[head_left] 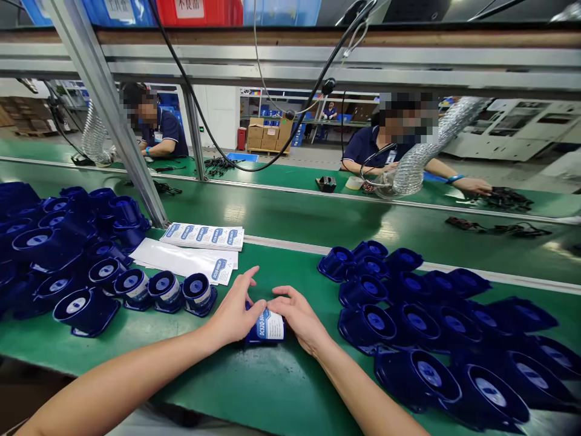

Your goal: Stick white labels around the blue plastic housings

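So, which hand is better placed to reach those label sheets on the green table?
Probably the left hand: it is beside the label sheets, while the right hand is farther away, across the labelled blue housing. The left thumb rests on its label, though, so it must lift first.

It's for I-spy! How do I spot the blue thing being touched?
Find the nearest green table. Between the left hand and right hand sits a blue part with a printed label. Only this one is touched; the left cluster and right cluster of blue parts stand apart.
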